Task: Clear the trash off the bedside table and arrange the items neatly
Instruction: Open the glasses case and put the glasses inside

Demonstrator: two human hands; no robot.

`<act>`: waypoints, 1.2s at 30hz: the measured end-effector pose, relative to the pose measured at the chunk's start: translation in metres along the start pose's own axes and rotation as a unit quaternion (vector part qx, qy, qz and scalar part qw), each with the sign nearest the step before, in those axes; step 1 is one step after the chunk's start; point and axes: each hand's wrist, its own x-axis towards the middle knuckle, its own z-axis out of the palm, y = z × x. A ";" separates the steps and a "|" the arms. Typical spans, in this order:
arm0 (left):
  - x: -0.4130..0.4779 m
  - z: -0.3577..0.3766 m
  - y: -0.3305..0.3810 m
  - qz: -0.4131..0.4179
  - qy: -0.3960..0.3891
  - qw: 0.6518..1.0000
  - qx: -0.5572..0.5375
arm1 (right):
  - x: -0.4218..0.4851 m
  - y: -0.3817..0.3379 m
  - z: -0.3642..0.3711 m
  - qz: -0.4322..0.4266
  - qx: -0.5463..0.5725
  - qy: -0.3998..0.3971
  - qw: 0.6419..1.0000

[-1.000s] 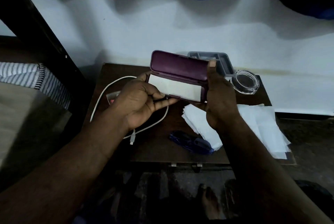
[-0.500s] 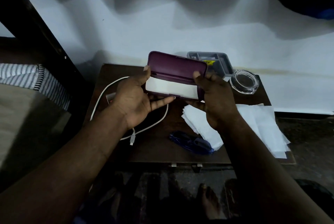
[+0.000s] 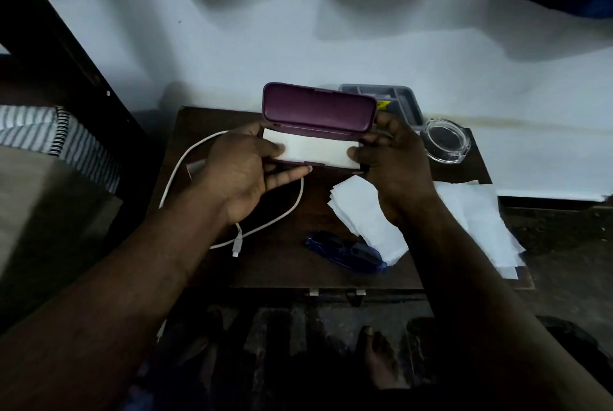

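Observation:
Above the dark wooden bedside table (image 3: 278, 264) I hold a purple glasses case (image 3: 318, 108), its lid standing open and a white cloth (image 3: 315, 150) lying inside. My left hand (image 3: 242, 171) grips the case's left end, thumb on the cloth. My right hand (image 3: 391, 161) grips its right end. Folded blue glasses (image 3: 345, 251) lie near the table's front edge. A white charging cable (image 3: 265, 221) loops across the left side. White paper sheets (image 3: 471, 221) spread over the right side.
A clear glass ashtray (image 3: 444, 142) sits at the back right, and a grey compartment tray (image 3: 398, 102) stands behind the case against the white wall. A striped bed cover (image 3: 49, 135) and dark bed frame are at left. My bare foot (image 3: 378, 361) is below the table.
The case has tilted flatter and come slightly nearer. My right hand has dropped from the lid's edge to the right end of the case; my left thumb now lies on the cloth.

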 end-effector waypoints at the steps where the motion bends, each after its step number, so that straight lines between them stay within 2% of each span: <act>1: 0.000 -0.001 0.000 -0.001 0.002 1.000 -0.008 | -0.001 0.000 0.000 0.000 0.001 -0.001 1.000; 9: 0.000 0.002 0.000 0.004 0.015 0.999 -0.049 | -0.003 -0.001 -0.006 -0.015 0.001 -0.020 1.000; 14: -0.002 0.005 -0.001 0.016 0.041 0.997 -0.067 | -0.001 0.001 -0.022 0.009 -0.082 0.019 0.996; 17: -0.002 0.005 0.001 0.032 0.079 0.993 -0.077 | -0.005 0.004 -0.033 -0.001 -0.178 0.014 0.984; 20: -0.001 0.006 0.004 0.039 0.122 0.988 -0.087 | -0.012 0.011 -0.038 -0.027 -0.293 -0.027 0.955; 23: -0.001 0.008 0.006 0.043 0.134 0.986 -0.090 | -0.021 0.019 -0.038 -0.089 -0.451 -0.138 0.877; 25: -0.002 0.011 0.006 0.041 0.131 0.986 -0.090 | -0.028 0.021 -0.033 -0.082 -0.487 -0.226 0.840; 27: -0.003 0.013 0.003 0.037 0.126 0.988 -0.087 | -0.032 0.023 -0.029 -0.068 -0.528 -0.276 0.800; 30: -0.005 0.014 0.000 0.034 0.114 0.990 -0.080 | -0.032 0.025 -0.026 -0.067 -0.555 -0.291 0.777; 36: -0.006 0.014 -0.002 0.027 0.104 0.992 -0.065 | -0.030 0.033 -0.024 -0.104 -0.595 -0.250 0.757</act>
